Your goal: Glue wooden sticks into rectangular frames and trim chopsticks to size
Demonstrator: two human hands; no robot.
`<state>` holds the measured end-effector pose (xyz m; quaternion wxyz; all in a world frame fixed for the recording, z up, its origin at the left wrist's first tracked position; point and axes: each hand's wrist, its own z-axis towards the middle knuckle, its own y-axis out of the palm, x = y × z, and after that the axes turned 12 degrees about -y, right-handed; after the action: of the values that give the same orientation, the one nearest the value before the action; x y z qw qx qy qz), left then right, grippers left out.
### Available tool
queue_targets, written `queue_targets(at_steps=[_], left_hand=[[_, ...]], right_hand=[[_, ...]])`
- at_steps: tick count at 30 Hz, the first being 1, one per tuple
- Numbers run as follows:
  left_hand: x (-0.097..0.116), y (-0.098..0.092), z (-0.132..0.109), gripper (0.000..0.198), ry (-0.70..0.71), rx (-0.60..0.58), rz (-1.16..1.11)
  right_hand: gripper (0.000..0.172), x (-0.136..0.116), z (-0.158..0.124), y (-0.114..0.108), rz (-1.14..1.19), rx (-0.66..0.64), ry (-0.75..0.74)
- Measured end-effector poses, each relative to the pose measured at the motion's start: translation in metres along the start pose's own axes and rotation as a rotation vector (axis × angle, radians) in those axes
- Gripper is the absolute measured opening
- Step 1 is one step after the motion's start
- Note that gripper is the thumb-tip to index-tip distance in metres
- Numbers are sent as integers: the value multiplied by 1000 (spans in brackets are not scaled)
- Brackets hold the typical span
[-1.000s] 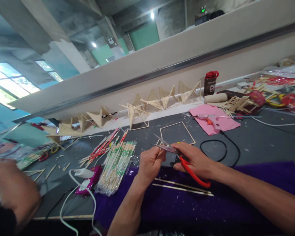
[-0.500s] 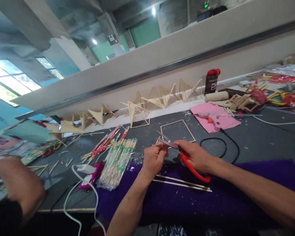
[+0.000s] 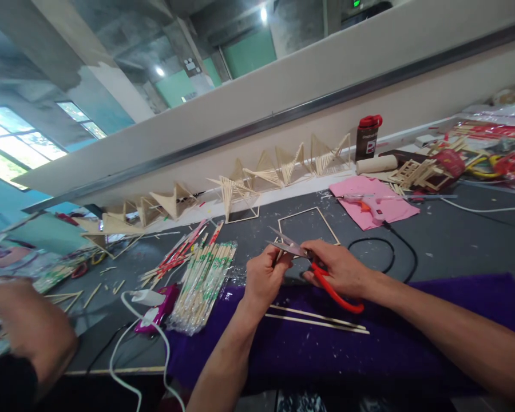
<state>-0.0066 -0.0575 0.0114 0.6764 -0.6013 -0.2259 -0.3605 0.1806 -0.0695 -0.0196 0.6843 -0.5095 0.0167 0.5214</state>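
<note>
My right hand (image 3: pixel 339 266) grips red-handled scissors (image 3: pixel 332 292), whose blades are parted and point left. Close to the blades, my left hand (image 3: pixel 266 274) is closed around a thin wooden stick (image 3: pixel 279 256), mostly hidden by the fingers. Below both hands, two long wooden sticks (image 3: pixel 317 321) lie side by side on a purple cloth (image 3: pixel 369 360). Just behind the scissors, a square stick frame (image 3: pixel 328 225) rests flat on the dark tabletop.
A pink glue gun (image 3: pixel 371 209) lies on pink cloth (image 3: pixel 341 186) at right. Plastic-wrapped chopsticks (image 3: pixel 206 280) and a purple power strip (image 3: pixel 165 309) are at left. Stick models (image 3: pixel 236 197) line the back beside a bottle (image 3: pixel 367 140). Another person's arm (image 3: pixel 34 326) reaches in at far left.
The scissor blades have tilted slightly, and the stick in my left hand shows a little differently. The whole view has shifted slightly. The sticks on the cloth stay put.
</note>
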Motion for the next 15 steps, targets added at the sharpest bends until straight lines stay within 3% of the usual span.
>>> queue_targets(at_steps=[15], left_hand=[[0, -9, -3, 30, 64, -16, 43]], right_hand=[[63, -6, 1, -5, 3, -27, -43]])
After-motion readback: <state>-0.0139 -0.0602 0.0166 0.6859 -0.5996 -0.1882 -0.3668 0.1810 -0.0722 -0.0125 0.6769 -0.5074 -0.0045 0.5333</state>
